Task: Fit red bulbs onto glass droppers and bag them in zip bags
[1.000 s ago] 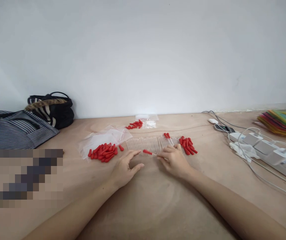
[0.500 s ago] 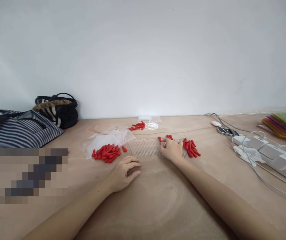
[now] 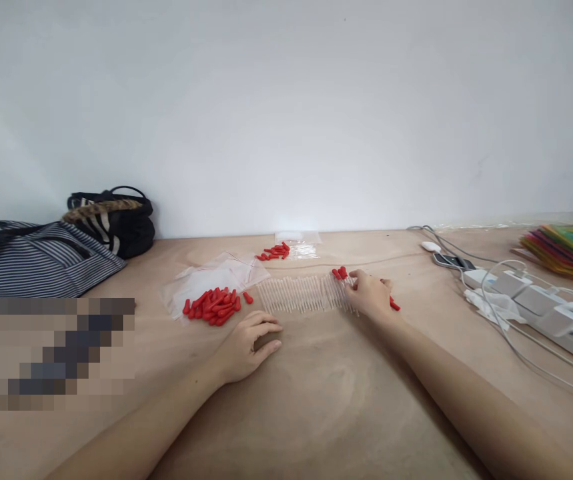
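My left hand (image 3: 251, 347) rests on the table with nothing in it, thumb apart from loosely bent fingers. Close by lies a pile of red rubber bulbs (image 3: 213, 307), partly on a clear plastic bag (image 3: 206, 275). A row of thin clear tubes (image 3: 293, 295) lies side by side in the middle. Over the right end of that row, my right hand (image 3: 370, 295) is curled with its fingertips down; what they hold, if anything, is hidden. Two or so red bulbs (image 3: 339, 273) sit just left of its fingertips. It mostly covers the right-hand pile of red bulbs (image 3: 395, 304).
Farther back are a small heap of red bulbs (image 3: 275, 251) and clear packaging (image 3: 302, 248). A striped bag (image 3: 46, 260) and a black bag (image 3: 131, 227) stand left. At right are a power strip (image 3: 541, 303) with chargers, cables, and a stack of coloured sheets (image 3: 566, 252).
My right hand has moved right along the tubes, over the right-hand pile. The single red bulb at its fingertips no longer shows on the row. My left hand has stayed in place.
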Demonstrator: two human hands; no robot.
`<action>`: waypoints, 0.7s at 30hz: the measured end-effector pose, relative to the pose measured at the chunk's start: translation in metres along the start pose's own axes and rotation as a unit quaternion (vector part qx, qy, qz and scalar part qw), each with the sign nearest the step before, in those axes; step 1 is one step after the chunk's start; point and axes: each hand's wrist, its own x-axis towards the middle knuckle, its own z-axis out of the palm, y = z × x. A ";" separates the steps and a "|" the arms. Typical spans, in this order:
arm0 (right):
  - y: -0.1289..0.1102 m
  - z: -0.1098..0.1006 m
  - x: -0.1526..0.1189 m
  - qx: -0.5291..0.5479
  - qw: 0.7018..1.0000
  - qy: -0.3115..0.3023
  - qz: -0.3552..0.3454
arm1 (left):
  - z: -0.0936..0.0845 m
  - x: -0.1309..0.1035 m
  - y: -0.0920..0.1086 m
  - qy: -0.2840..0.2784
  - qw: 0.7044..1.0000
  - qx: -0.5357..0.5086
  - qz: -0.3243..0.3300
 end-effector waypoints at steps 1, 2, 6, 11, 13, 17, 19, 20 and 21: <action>0.005 0.000 0.001 -0.007 1.000 0.001 0.008 | 0.000 0.000 0.000 -0.001 1.000 0.001 0.001; 0.008 0.000 0.001 -0.012 1.000 0.001 0.015 | 0.000 0.000 -0.001 -0.001 1.000 0.001 0.001; 0.010 0.002 0.002 -0.019 1.000 -0.018 0.016 | 0.000 0.000 0.000 0.001 1.000 0.004 0.004; 0.020 -0.006 0.009 0.005 0.999 -0.022 0.024 | -0.001 0.000 0.000 -0.004 1.000 0.004 0.001; 0.035 -0.014 0.016 0.009 0.999 -0.013 0.049 | -0.001 0.000 -0.001 -0.003 1.000 0.000 -0.001; 0.072 -0.025 0.030 0.006 0.992 -0.038 0.122 | 0.001 0.001 -0.003 -0.001 1.000 -0.003 0.005; 0.084 -0.025 0.034 0.033 0.988 -0.069 0.132 | 0.001 0.001 -0.004 0.002 1.000 -0.003 0.008; 0.088 -0.024 0.034 0.045 0.987 -0.082 0.130 | 0.002 0.001 -0.004 0.002 1.000 -0.003 0.008; 0.089 -0.022 0.034 0.053 0.986 -0.091 0.127 | 0.002 0.001 -0.004 0.002 1.000 -0.003 0.007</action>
